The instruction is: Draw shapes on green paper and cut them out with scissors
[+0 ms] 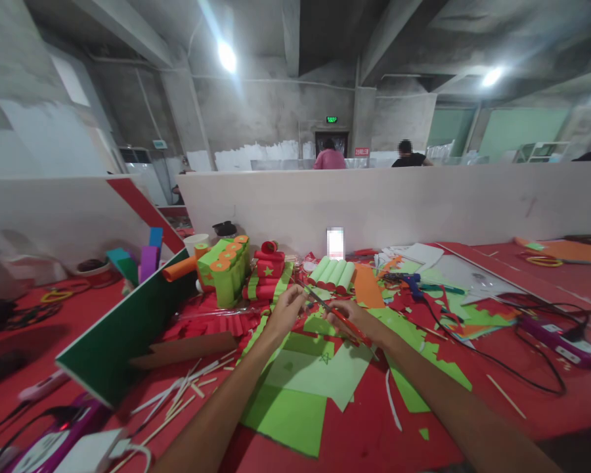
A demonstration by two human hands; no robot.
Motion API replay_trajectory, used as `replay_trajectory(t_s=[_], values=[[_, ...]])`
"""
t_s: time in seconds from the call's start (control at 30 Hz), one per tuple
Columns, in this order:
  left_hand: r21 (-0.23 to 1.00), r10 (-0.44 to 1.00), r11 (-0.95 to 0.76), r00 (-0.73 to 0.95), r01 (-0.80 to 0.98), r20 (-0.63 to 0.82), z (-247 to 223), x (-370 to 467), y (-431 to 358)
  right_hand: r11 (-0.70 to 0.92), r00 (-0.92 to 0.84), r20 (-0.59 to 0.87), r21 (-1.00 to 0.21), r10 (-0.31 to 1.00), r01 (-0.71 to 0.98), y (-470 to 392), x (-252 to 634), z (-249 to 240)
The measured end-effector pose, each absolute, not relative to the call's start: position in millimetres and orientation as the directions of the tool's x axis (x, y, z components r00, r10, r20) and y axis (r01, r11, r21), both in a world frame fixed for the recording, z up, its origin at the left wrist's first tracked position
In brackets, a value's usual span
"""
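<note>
My right hand is closed around red-handled scissors, whose blades point up and left toward my other hand. The fingers of my left hand are pinched together close to the blade tips; what they hold is too small to make out. Beneath both hands lie green paper sheets, and a pale green sheet bears a drawn star. Just beyond are pale green rolls with red undersides and an orange sheet. Red rolls with a star stand left of them.
A dark green board leans at the left, near thin white sticks. Green and orange rolls stand behind it. To the right lie a blue glue gun, its black cable and a purple power strip. A white partition closes the back.
</note>
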State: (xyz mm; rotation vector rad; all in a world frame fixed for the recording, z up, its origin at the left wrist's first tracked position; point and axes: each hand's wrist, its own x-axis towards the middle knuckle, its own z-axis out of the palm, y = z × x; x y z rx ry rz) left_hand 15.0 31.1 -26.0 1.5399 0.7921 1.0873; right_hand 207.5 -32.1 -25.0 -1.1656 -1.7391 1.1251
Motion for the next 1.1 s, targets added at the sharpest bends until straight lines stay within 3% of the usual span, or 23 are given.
replay_trajectory(t_s=[0.53, 0.87, 1.1], values=[[0.96, 0.874, -0.279, 0.412, -0.007, 0.257, -26.0, 11.7, 34.0, 0.267, -0.347, 0.141, -0.897, 0.927, 0.351, -41.9, 206.3, -16.1], [0.963, 0.872, -0.268, 0.417, -0.028, 0.255, -22.4, 12.7, 29.9, 0.188, -0.35, 0.063, -0.923, 0.935, 0.335, -35.2, 207.3, -22.8], [0.966, 0.869, -0.259, 0.433, -0.012, 0.239, -21.6, 12.8, 28.3, 0.234, -0.386, 0.104, -0.922, 0.917, 0.309, -38.7, 208.7, -20.2]])
